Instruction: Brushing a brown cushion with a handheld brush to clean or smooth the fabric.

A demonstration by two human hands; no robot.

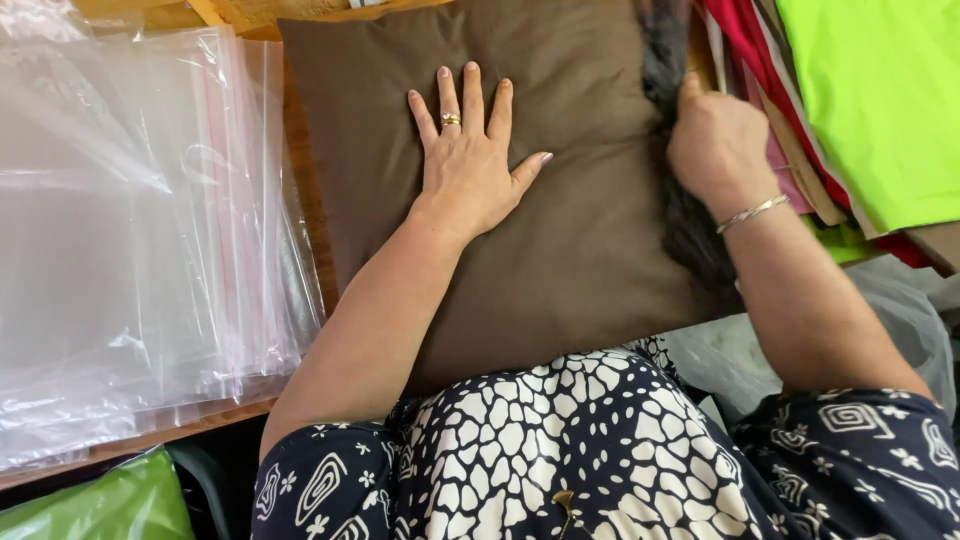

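Wooden table (300, 190), clear bags (130, 230), hands pressing brown cushion (570, 230), perhaps fur-edged

The right hand (712, 140) curls into dark fuzzy trim (672, 150) along the square brown fabric cushion (560, 230), so its fingertips are hidden. The cushion's top runs past the frame edge; its near edge lies under the patterned garment (590, 440). The stacked clear plastic bags (130, 240) and bright green fabric (880, 90) are cut off.

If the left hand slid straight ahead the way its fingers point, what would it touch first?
More of the brown cushion: the left hand lies flat on it, pointing toward its far edge. Beyond that edge only a strip of wooden table shows.
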